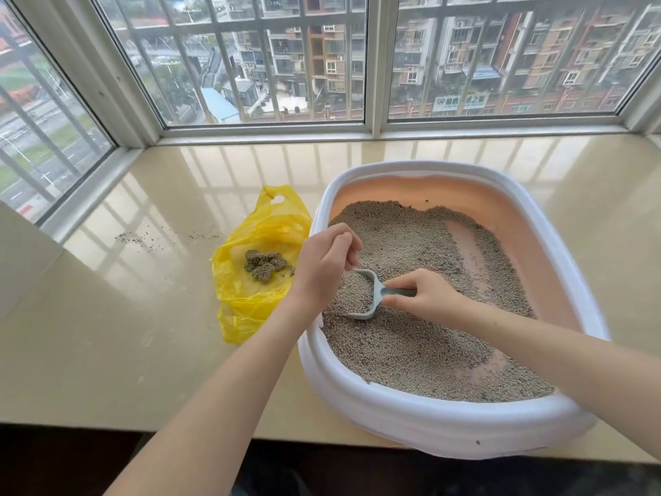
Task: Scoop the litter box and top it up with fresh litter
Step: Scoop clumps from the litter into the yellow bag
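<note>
Stone windowsill (125,334), pale and glossy, runs under a barred window (264,59); apartment blocks outside.

Litter box (447,429), white rim, pink inside, sits on the right part of the sill, its near end hanging slightly over the front edge. Grey litter (411,349) fills most of it; bare pink floor shows in a strip toward the far right side and in a patch near the near right side.

Yellow plastic bag (250,245) lies open on the sill just beside the box's left wall, touching or nearly so. Clumps (266,266) of darker litter rest inside it.

Left hand (322,266) hovers over the box's left rim, fingers curled loosely inward, tips close to the scoop's front lip; whether they touch it, cannot tell. Nothing visibly held.

Right hand (429,298) is over the middle of the box, thumb and fingers pinching the scoop's handle.

Scoop (368,295), pale blue-grey, sits low in the litter near the left wall, bowl heaped with granules, handle pointing right into the right hand.

Stray grains (143,239) are scattered on the sill toward the far left corner, well apart from the bag.
</note>
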Available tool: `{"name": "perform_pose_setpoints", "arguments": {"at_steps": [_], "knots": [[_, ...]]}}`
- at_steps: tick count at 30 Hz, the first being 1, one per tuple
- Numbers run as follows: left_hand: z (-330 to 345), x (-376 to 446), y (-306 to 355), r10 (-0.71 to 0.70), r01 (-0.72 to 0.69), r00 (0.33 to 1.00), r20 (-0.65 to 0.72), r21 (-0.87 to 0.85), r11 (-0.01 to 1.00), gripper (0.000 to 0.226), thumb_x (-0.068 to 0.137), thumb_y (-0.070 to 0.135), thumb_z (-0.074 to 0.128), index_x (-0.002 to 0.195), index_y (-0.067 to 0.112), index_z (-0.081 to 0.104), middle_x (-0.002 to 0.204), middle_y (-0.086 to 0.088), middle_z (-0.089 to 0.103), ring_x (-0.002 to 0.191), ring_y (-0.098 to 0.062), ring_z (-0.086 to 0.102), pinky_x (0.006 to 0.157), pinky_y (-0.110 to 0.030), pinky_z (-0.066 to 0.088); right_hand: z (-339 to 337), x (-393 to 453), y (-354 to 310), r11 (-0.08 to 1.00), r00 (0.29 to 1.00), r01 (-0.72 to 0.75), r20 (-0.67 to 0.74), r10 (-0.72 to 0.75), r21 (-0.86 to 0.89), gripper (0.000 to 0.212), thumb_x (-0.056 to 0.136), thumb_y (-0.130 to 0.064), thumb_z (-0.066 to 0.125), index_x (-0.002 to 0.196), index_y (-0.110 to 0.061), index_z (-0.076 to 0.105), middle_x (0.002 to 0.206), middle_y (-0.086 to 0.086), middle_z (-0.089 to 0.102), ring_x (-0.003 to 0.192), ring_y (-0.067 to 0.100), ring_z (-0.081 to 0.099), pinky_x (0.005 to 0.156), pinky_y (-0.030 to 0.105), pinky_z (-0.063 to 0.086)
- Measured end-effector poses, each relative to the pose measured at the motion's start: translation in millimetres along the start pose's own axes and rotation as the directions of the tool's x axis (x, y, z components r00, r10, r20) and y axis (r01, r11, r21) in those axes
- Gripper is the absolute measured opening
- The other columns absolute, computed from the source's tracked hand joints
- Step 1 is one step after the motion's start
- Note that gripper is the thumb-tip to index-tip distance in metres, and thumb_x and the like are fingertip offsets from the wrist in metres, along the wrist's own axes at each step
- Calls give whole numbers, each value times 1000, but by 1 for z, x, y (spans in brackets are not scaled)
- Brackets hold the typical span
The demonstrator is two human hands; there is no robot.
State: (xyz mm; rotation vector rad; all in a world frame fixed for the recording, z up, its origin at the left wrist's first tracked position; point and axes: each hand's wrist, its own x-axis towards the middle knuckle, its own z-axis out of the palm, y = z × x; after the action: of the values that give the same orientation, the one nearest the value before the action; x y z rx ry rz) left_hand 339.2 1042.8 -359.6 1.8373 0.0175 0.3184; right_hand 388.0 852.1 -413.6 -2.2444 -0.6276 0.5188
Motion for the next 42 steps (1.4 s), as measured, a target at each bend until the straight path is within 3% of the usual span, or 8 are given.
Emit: {"name": "perform_pose_setpoints", "arguments": {"at_steps": [5, 11, 16, 22, 27, 32, 37, 42], "knots": [[0, 0, 0, -3, 3, 1000, -5, 6, 1000, 31, 86, 16, 39, 74, 2, 63, 61, -13, 60, 57, -17, 53, 57, -32, 44, -12, 0, -2, 1000, 1000, -2, 16, 1, 21, 19, 87, -37, 67, 78, -21, 71, 53, -9, 44, 50, 9, 35, 56, 27, 29], [1, 0, 0, -13, 13, 1000, -7, -4, 1000, 32, 86, 17, 39, 74, 1, 64, 60, -9, 59, 58, -16, 54, 57, -28, 44, -39, -18, 2, 998, 998, -44, -52, 46, 41, 20, 89, -32, 66, 98, -16, 74, 74, 19, 64, 48, 8, 34, 47, 20, 27], [0, -1, 0, -4, 4, 1000, 2, 1, 1000, 32, 86, 16, 39, 74, 1, 64, 61, -12, 60, 57, -16, 54, 57, -29, 44, -52, -40, -6, 998, 1000, -28, -6, 27, -51, 17, 88, -36, 65, 97, -25, 75, 56, -2, 55, 49, 7, 35, 54, 25, 29], [0, 0, 0, -10, 10, 1000, -9, 8, 1000, 32, 86, 17, 39, 74, 2, 64, 62, -14, 61, 58, -17, 54, 57, -30, 44, -67, -41, -9, 995, 989, -70, -133, 61, -64, 17, 90, -34, 64, 103, -29, 73, 58, -5, 60, 47, 7, 37, 49, 17, 30], [0, 0, 0, -9, 9, 1000, -4, 16, 1000, 32, 86, 17, 39, 74, 3, 64, 62, -15, 61, 58, -16, 54, 58, -30, 44, -54, -48, -15, 990, 998, 11, 58, -3, -139, 18, 89, -35, 64, 102, -29, 75, 62, 1, 65, 48, 7, 38, 55, 27, 34], [0, -1, 0, -16, 16, 1000, -12, 0, 1000, 31, 86, 17, 40, 73, 2, 64, 62, -16, 61, 58, -17, 54, 59, -32, 44, -66, -41, -16, 989, 997, -20, -72, 9, -147, 16, 90, -34, 62, 97, -26, 75, 60, 5, 62, 44, 6, 36, 52, 26, 32], [0, 0, 0, -26, 26, 1000, -6, -10, 1000, 31, 85, 17, 39, 73, 2, 63, 61, -13, 60, 58, -16, 53, 59, -30, 44, -77, -48, -19, 905, 987, 60, 163, 11, -420, 30, 89, -42, 58, 78, -18, 71, 53, -1, 48, 48, 10, 36, 52, 28, 30], [0, 0, 0, -25, 25, 1000, -9, -12, 1000, 31, 85, 17, 39, 73, 1, 63, 59, -10, 59, 57, -16, 52, 58, -29, 43, -112, -54, -22, 790, 974, 69, 213, 79, -609, 34, 87, -39, 59, 53, -33, 56, 46, -7, 40, 46, 11, 34, 52, 30, 31]]}}
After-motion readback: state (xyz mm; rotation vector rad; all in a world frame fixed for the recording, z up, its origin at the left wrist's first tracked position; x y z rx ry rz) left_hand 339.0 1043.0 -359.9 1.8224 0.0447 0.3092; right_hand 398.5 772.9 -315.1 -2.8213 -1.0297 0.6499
